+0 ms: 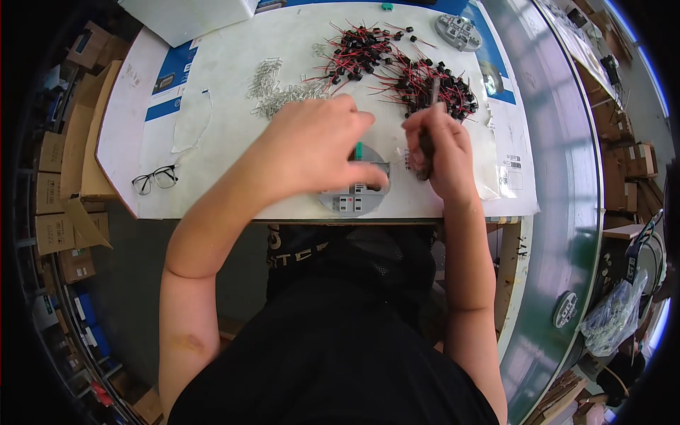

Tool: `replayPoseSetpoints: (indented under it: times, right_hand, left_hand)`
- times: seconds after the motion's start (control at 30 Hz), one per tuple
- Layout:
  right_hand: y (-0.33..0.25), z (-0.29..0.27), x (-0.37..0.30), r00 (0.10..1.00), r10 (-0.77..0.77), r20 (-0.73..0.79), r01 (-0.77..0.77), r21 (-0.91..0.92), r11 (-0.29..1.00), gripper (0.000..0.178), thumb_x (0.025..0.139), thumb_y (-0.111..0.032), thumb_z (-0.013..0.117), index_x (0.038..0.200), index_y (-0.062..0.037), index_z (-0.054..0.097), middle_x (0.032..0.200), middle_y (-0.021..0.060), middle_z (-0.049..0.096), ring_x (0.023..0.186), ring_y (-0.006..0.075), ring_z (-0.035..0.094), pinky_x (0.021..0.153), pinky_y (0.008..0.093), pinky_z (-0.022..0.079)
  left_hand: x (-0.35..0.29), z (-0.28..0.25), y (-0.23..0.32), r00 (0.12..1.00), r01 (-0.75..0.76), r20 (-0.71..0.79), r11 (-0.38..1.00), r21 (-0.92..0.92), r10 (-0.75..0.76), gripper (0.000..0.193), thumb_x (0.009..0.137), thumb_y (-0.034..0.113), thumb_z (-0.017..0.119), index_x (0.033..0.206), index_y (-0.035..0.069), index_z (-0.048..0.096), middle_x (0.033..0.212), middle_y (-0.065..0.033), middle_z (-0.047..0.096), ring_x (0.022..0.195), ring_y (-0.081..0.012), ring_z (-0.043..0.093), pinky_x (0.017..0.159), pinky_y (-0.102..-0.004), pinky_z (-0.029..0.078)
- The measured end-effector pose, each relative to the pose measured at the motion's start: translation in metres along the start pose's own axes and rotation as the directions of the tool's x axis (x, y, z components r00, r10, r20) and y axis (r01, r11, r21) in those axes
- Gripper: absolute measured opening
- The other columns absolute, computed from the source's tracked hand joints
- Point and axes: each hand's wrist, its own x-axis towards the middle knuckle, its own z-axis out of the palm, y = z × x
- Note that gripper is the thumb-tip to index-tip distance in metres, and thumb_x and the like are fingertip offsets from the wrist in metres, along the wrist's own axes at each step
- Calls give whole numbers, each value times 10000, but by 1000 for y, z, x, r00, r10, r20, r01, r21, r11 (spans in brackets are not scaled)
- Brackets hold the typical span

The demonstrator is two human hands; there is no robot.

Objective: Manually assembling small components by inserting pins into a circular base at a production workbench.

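My left hand [312, 145] hovers over a round grey fixture [331, 204] at the table's near edge, thumb and fingers apart with nothing seen between them. It hides part of the fixture, which has square slots, small parts in some of them and a green piece [359, 150] at its far side. To the right, my right hand [448, 145] is closed round a slim tool with a dark handle [425, 154]; a thin greyish end points up past the fingers. Its exact kind is not clear. Beyond that hand lie black components with red wires [453, 92].
Small clear pieces [273, 88] lie heaped at the middle back, beside another pile of black red-wired components [361, 49]. A second round grey fixture [458, 32] sits at the far right. Eyeglasses [154, 180] rest at the left. A white box [188, 25] stands at the back left.
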Motion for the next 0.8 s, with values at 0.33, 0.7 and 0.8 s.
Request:
replayPoseSetpoints:
  times: [0.33,0.7,0.8]
  right_hand:
    - [-8,-8,-4,944,-265,-198,310,247,918,532,1165,-455,450,1123,14,698,794,34,607,672,129,518,596,288,432]
    - [-60,28,-44,946,-112,304,320,-819,476,166,1074,-155,638,1039,-4,698,670,84,614,581,192,601,585,342,472]
    - [-62,42,-48,943,6,334,306,-869,389,205,1038,-184,660,931,-9,655,715,167,648,680,366,636,629,465,494]
  left_hand:
    - [-36,19,14,958,-162,-263,973,-164,115,850,707,374,972,1389,67,568,1281,-208,563,1117,-355,666,903,-457,597]
    - [-78,79,-11,867,-78,-454,841,-535,-208,1045,677,247,995,1547,37,457,1433,-206,526,1189,-380,611,1054,-455,527]
    - [-81,74,-21,913,-34,-362,847,-531,-190,1082,660,293,1011,1556,25,468,1372,-192,606,1153,-361,628,1021,-454,528]
